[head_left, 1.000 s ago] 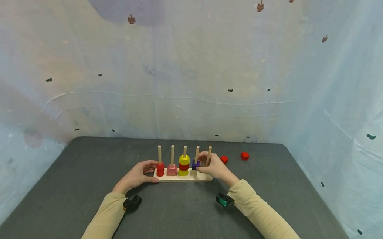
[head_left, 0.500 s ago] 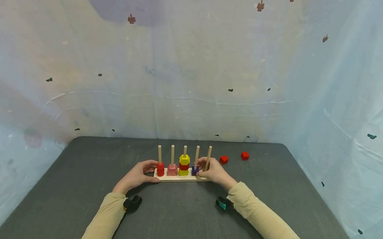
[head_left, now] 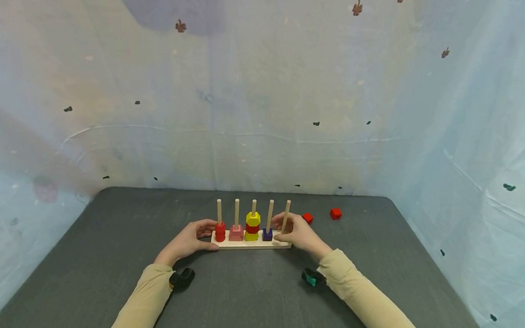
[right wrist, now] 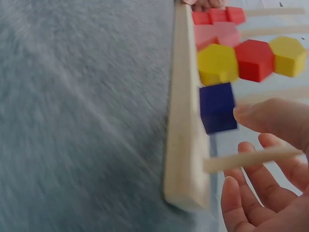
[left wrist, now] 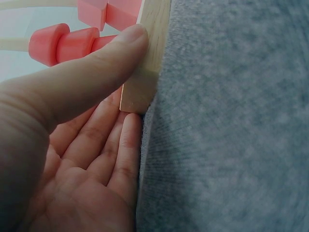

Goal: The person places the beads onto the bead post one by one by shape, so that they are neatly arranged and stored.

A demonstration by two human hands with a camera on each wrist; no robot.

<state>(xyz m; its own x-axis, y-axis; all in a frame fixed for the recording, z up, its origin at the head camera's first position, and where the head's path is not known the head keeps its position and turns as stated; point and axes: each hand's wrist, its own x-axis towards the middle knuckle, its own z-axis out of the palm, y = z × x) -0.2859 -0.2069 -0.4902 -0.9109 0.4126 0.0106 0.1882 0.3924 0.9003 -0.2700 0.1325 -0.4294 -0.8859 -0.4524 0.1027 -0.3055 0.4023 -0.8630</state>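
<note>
A wooden stacking toy with a pale base (head_left: 250,245) and several upright pegs sits on the table. My left hand (head_left: 187,242) holds its left end, thumb (left wrist: 120,46) against the front edge and fingers behind. Red round beads (head_left: 220,232) are on the leftmost peg, pink blocks (head_left: 236,234) beside them. The middle peg carries a yellow-red-yellow hexagonal stack (head_left: 252,229). A dark blue cube (right wrist: 218,108) sits low on the fourth peg. My right hand (head_left: 301,234) is around the bare rightmost peg (right wrist: 251,160), fingers loose, thumb tip close to the cube; contact is unclear.
Two red blocks lie on the dark grey table (head_left: 236,308) to the right: one partly behind the right hand (head_left: 308,218), the other red block (head_left: 335,214) farther right. A pale patterned curtain (head_left: 258,108) hangs behind the table.
The blue cube has slid down its peg onto the base. My right hand has let go of it and shifted slightly right. The left hand has stayed in place.
</note>
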